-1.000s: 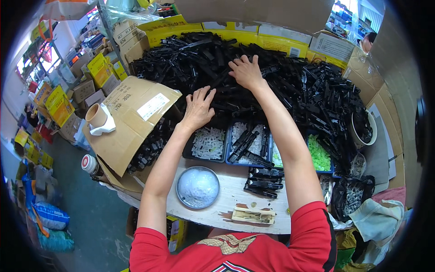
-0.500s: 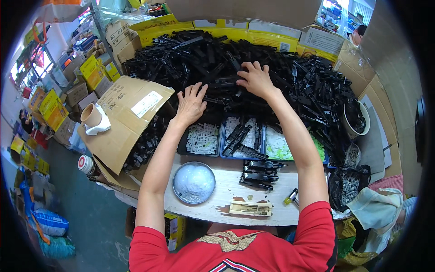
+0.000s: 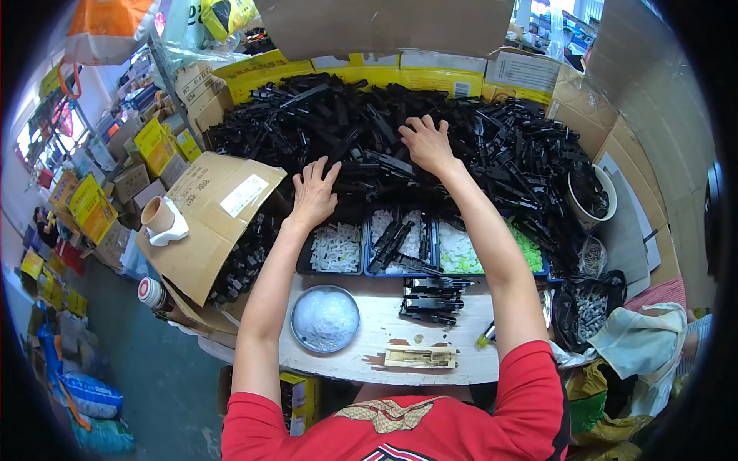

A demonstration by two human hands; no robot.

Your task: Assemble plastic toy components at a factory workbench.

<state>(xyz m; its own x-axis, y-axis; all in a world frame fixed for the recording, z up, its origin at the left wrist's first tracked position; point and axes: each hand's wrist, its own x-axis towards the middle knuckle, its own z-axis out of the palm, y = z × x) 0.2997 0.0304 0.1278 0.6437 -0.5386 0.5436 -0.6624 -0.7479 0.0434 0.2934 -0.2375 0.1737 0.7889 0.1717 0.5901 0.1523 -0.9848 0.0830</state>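
A wide heap of long, narrow black plastic parts (image 3: 361,115) fills the back of the bench. At its near left side, my left hand (image 3: 314,192) rests with its fingers spread and nothing visible gripped. My right hand (image 3: 427,144) reaches farther into the middle of the heap, fingers apart and bent over the parts. Just in front are a bin of small white pieces (image 3: 336,248), a blue bin (image 3: 370,265) with black parts lying across white pieces, and a bin of pale green and white pieces (image 3: 459,250), partly behind my right forearm.
Nearer me are a round dish of clear small pieces (image 3: 325,319), a stack of black assemblies (image 3: 430,300) and a cream-coloured fixture (image 3: 420,356). A cardboard flap (image 3: 204,223) carries a tape roll (image 3: 157,215). At right stand a white tub (image 3: 609,201) and a black bag (image 3: 569,307).
The whole view has shifted slightly. My left hand has drawn back a little toward me and to the left; my right hand stays over the heap.
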